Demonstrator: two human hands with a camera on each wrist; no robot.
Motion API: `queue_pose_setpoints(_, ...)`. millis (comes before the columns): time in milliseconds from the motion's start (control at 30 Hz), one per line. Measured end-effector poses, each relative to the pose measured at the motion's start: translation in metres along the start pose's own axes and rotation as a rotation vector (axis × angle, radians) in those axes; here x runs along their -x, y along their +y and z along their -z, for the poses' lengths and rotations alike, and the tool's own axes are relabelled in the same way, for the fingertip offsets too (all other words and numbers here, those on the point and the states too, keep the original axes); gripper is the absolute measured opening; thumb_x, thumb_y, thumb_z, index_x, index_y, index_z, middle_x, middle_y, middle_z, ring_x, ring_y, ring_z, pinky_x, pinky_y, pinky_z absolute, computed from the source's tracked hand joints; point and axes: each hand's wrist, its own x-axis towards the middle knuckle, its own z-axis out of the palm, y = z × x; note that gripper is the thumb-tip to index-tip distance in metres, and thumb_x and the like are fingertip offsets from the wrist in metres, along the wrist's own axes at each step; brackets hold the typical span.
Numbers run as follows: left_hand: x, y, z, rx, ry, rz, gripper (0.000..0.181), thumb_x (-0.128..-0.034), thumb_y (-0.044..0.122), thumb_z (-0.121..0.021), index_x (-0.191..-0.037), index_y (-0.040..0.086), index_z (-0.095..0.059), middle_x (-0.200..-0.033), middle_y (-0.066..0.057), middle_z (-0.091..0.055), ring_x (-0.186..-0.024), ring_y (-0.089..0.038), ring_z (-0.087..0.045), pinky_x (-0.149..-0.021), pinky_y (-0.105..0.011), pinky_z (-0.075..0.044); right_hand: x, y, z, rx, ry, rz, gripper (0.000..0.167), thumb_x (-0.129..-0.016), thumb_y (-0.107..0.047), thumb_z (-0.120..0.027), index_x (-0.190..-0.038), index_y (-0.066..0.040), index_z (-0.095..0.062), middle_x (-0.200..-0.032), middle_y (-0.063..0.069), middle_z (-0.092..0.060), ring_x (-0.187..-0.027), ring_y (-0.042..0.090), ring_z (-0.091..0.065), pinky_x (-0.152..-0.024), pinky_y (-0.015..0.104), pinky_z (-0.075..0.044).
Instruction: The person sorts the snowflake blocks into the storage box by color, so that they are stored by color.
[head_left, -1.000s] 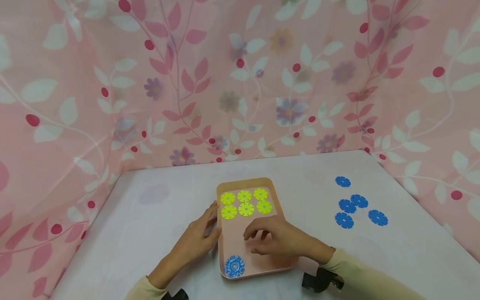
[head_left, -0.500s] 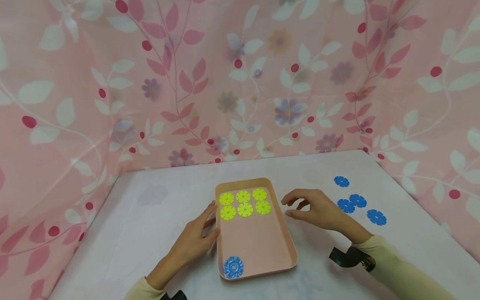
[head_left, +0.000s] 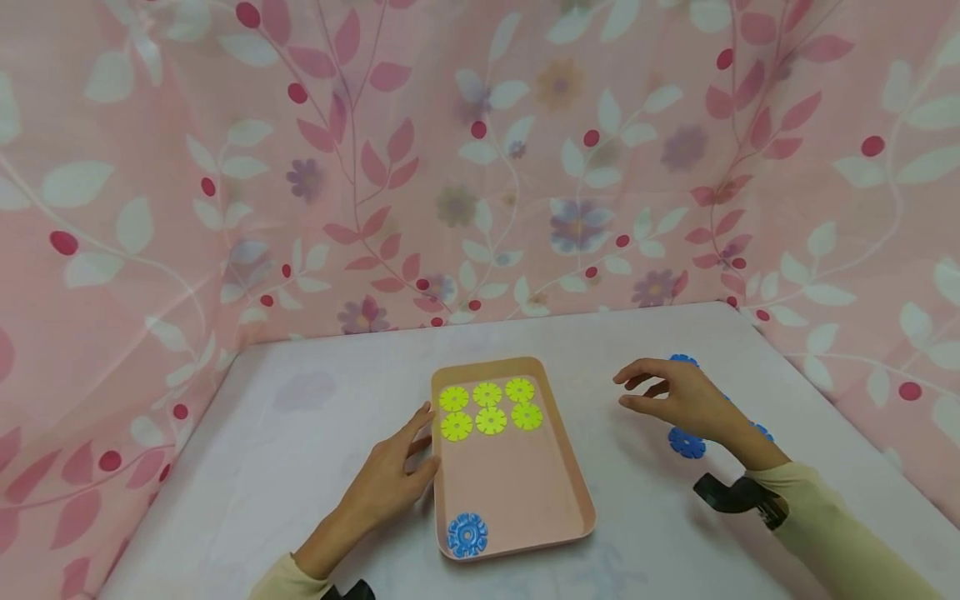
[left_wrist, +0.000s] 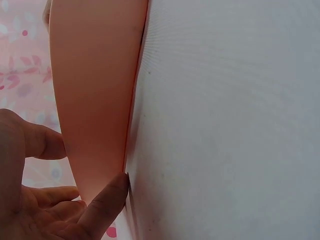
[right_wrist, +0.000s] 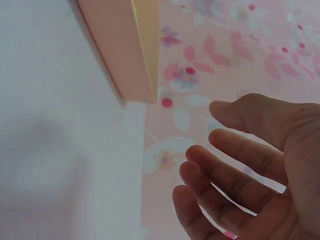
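Observation:
A shallow pink tray (head_left: 517,479) lies on the table with several yellow notched discs (head_left: 491,421) in two rows at its far end. A blue flower-shaped piece (head_left: 467,534) sits in its near left corner. My left hand (head_left: 390,479) rests against the tray's left side; in the left wrist view its fingertips (left_wrist: 117,187) touch the outer wall. My right hand (head_left: 686,400) hovers to the right of the tray, fingers loosely bent with nothing between them. Beneath and behind it are blue notched discs (head_left: 687,443), partly hidden by the hand and wrist.
A white cloth covers the table (head_left: 322,433). Pink floral fabric (head_left: 525,183) hangs behind and along both sides. A black strap device (head_left: 742,497) is worn at the right wrist.
My right hand has moved from above the tray out to the right, over the blue discs. The left hand stays at the tray's left side.

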Motion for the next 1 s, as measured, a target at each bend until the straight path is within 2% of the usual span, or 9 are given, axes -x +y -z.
queue_pose_setpoints(167, 0.0, 0.001, 0.0, -0.007, 0.003, 0.007, 0.069, -0.0964, 0.006, -0.068, -0.16, 0.004, -0.039, -0.166, -0.007, -0.032, -0.128, -0.035, -0.06, -0.091, -0.04, -0.058, 0.006, 0.011, 0.015, 0.072, 0.014, -0.067, 0.022, -0.093, -0.018, -0.081, -0.114, -0.012, -0.075, -0.108, -0.001, -0.074, -0.1, 0.027, -0.07, -0.082, 0.042, -0.062)
queue_pose_setpoints(367, 0.0, 0.003, 0.002, -0.021, 0.015, 0.023, 0.07, -0.0955, 0.005, -0.068, -0.16, 0.005, -0.04, -0.166, -0.007, -0.034, -0.127, -0.034, -0.061, -0.089, -0.038, -0.06, 0.014, 0.031, 0.03, 0.118, 0.025, -0.169, 0.022, -0.096, -0.022, -0.078, -0.115, -0.012, -0.075, -0.111, 0.006, -0.073, -0.102, 0.028, -0.069, -0.082, 0.023, -0.057)
queue_pose_setpoints(467, -0.001, 0.004, 0.002, -0.047, 0.028, 0.013, 0.067, -0.0948, 0.006, -0.068, -0.157, 0.003, -0.043, -0.165, -0.01, -0.036, -0.123, -0.034, -0.064, -0.087, -0.039, -0.061, 0.019, 0.039, 0.037, 0.114, 0.024, -0.194, 0.023, -0.097, -0.023, -0.077, -0.116, -0.011, -0.075, -0.114, 0.009, -0.073, -0.104, 0.029, -0.069, -0.082, 0.019, -0.054)
queue_pose_setpoints(567, -0.002, 0.004, 0.002, -0.077, 0.046, -0.011, 0.063, -0.0929, 0.006, -0.069, -0.153, 0.0, -0.049, -0.161, -0.014, -0.042, -0.114, -0.029, -0.07, -0.081, -0.036, -0.062, 0.023, 0.046, 0.043, 0.116, 0.025, -0.215, 0.023, -0.098, -0.024, -0.076, -0.116, -0.01, -0.075, -0.117, 0.012, -0.072, -0.106, 0.031, -0.068, -0.083, 0.02, -0.056)
queue_pose_setpoints(667, -0.003, 0.006, 0.004, -0.094, 0.059, -0.019, 0.06, -0.0905, 0.005, -0.07, -0.148, 0.001, -0.055, -0.149, -0.017, -0.055, -0.098, -0.023, -0.073, -0.07, -0.03, -0.062, 0.026, 0.052, 0.046, 0.129, 0.03, -0.231, 0.023, -0.098, -0.025, -0.075, -0.116, -0.009, -0.075, -0.118, 0.013, -0.072, -0.106, 0.032, -0.068, -0.082, 0.023, -0.056)
queue_pose_setpoints(767, -0.004, 0.007, 0.004, -0.103, 0.058, 0.014, 0.059, -0.0893, 0.007, -0.071, -0.146, 0.002, -0.059, -0.133, -0.015, -0.067, -0.085, -0.015, -0.071, -0.063, -0.026, -0.059, 0.029, 0.057, 0.049, 0.136, 0.028, -0.248, 0.025, -0.099, -0.025, -0.075, -0.116, -0.007, -0.075, -0.117, 0.014, -0.072, -0.106, 0.033, -0.067, -0.082, 0.022, -0.054)
queue_pose_setpoints(867, -0.006, 0.008, 0.004, -0.092, 0.053, 0.058, 0.057, -0.0894, 0.007, -0.073, -0.145, 0.003, -0.06, -0.119, -0.013, -0.072, -0.077, -0.011, -0.07, -0.061, -0.025, -0.058, 0.033, 0.062, 0.05, 0.145, 0.02, -0.264, 0.026, -0.098, -0.025, -0.075, -0.116, -0.006, -0.074, -0.115, 0.013, -0.072, -0.105, 0.034, -0.067, -0.082, 0.023, -0.054)
queue_pose_setpoints(933, -0.006, 0.009, 0.004, -0.073, 0.058, 0.081, 0.058, -0.089, 0.007, -0.073, -0.145, 0.004, -0.061, -0.116, -0.012, -0.074, -0.073, -0.01, -0.069, -0.06, -0.026, -0.058, 0.035, 0.066, 0.051, 0.159, 0.019, -0.272, 0.027, -0.098, -0.025, -0.075, -0.116, -0.005, -0.074, -0.114, 0.013, -0.072, -0.104, 0.034, -0.067, -0.083, 0.031, -0.058)
queue_pose_setpoints(1000, -0.007, 0.009, 0.003, -0.043, 0.065, 0.088, 0.058, -0.0884, 0.005, -0.073, -0.145, 0.003, -0.061, -0.119, -0.015, -0.073, -0.071, -0.009, -0.069, -0.06, -0.026, -0.058, 0.037, 0.069, 0.051, 0.17, 0.021, -0.279, 0.027, -0.098, -0.025, -0.075, -0.116, -0.004, -0.074, -0.113, 0.013, -0.073, -0.105, 0.035, -0.067, -0.085, 0.042, -0.06)
